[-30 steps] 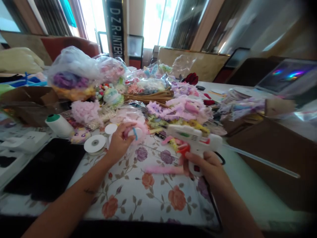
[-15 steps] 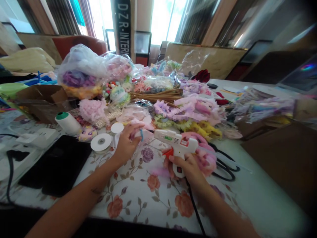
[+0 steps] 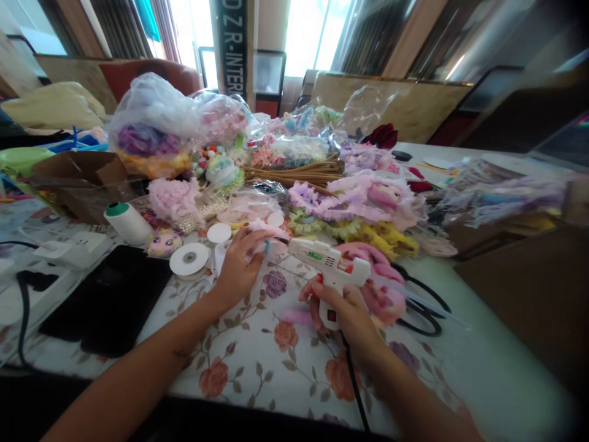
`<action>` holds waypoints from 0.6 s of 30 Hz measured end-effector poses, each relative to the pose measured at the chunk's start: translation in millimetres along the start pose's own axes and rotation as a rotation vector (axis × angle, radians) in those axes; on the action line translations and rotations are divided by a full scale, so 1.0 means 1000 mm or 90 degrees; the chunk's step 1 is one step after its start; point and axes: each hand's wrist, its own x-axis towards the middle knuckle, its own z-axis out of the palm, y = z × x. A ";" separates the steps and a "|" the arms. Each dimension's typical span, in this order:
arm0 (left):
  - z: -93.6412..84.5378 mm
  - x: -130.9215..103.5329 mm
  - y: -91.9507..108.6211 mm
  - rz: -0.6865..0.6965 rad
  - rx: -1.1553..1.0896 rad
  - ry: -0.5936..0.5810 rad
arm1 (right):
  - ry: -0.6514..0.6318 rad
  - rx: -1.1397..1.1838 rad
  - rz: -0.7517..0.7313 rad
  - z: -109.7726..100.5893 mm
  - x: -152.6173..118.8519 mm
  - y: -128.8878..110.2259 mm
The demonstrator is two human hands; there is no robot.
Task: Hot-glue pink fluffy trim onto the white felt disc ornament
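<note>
My right hand (image 3: 347, 310) is wrapped round the grip of a white hot glue gun (image 3: 317, 255), a finger over its red trigger. A clear glue stick (image 3: 426, 301) juts from the gun's back. Its nozzle points left, close to the fingers of my left hand (image 3: 239, 264). Between my left thumb and fingers is a small pale piece with a light-blue strip (image 3: 267, 247); its exact kind is hard to make out. Whether the nozzle touches this piece, I cannot tell. Behind the gun lies a thick pink fluffy coil (image 3: 391, 301).
White ribbon spool (image 3: 188, 261), thread cone (image 3: 126, 222), black tablet-like slab (image 3: 110, 301) and white power strip (image 3: 27, 294) lie to the left. Fluffy trims, bagged flowers and brown sticks (image 3: 294, 177) pile up behind. A cardboard box (image 3: 524, 294) stands right. The gun's black cord (image 3: 352, 374) runs toward me.
The view has shifted slightly. The glue gun's nozzle now sits a little nearer the piece in my left hand, and less of the red trigger shows under my finger.
</note>
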 end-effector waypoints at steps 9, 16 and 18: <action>0.000 0.000 -0.001 0.011 0.002 0.003 | 0.007 -0.025 0.020 0.006 -0.006 -0.002; 0.001 -0.001 0.003 0.018 0.008 -0.002 | 0.007 -0.023 -0.002 0.005 -0.006 0.001; 0.001 -0.001 0.003 0.024 0.011 -0.006 | 0.003 -0.032 -0.006 0.005 -0.005 0.001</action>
